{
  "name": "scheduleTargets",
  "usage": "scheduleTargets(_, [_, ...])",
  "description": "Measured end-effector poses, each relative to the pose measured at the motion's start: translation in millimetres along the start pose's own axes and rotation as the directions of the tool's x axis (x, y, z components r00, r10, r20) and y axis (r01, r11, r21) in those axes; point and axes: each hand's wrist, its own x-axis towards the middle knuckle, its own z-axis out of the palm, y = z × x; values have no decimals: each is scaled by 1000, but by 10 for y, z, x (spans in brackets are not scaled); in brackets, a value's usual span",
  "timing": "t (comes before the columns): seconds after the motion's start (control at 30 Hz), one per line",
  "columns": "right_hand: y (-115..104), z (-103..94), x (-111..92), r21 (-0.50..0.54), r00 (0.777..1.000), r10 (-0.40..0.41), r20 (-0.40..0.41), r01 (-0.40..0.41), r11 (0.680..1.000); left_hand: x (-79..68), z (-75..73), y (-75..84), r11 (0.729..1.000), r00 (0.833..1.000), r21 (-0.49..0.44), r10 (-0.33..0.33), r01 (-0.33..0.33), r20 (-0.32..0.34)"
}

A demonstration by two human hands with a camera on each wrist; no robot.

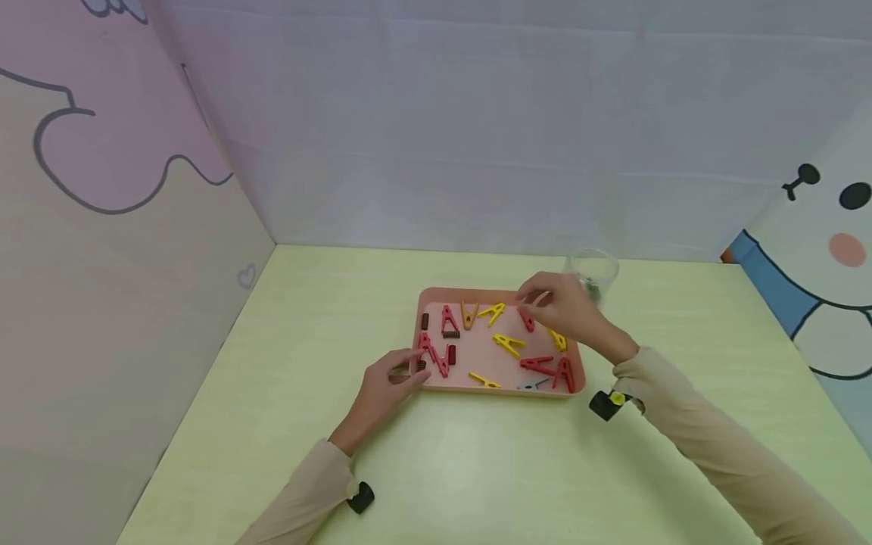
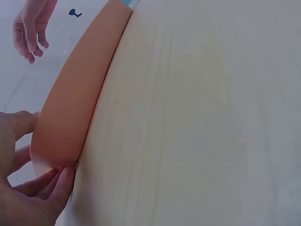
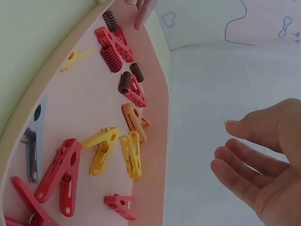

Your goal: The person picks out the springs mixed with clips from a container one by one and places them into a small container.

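My left hand (image 1: 387, 387) grips the left front corner of a shallow orange-pink tray (image 1: 480, 357), thumb and fingers about its wall (image 2: 70, 103). Over the tray's back right part hangs my right hand (image 1: 564, 306), fingers loosely bent and nothing between them in the right wrist view. Several plastic clothespins lie in the tray: red ones (image 3: 70, 160), yellow ones (image 3: 131, 153), an orange one (image 3: 134, 121) and a blue-grey one (image 3: 33, 162). Dark coil-like pieces (image 3: 109, 21) and a red coil-like piece (image 3: 111, 59) lie toward the left end.
A clear cup (image 1: 608, 271) with something dark inside stands behind the tray at the right, partly behind my right hand. The pale table (image 1: 477, 469) ends at a white back wall (image 1: 436, 151). Printed panels (image 1: 102, 318) stand at both sides.
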Motion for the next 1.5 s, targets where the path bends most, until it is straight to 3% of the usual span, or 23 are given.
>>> scheduleTargets(0.7, [-99,180,37,51,1000,9,30,-11,999,20,-1,-47,1000,1000,-11,-16,16,2])
scheduleTargets(1.1, [-125,329,23,-76,999,11,35,-8,997,14,0,-54,999,1000,-32,2,-2,4])
scheduleTargets(1.27, [-140,392,16,-16,998,-4,66,5,1000,12,-5,-49,1000,1000,-29,-3,3,5])
scheduleTargets(1.5, [-178,526,10,51,992,35,122,-42,998,15,-13,-27,999,1000,-41,3,-3,4])
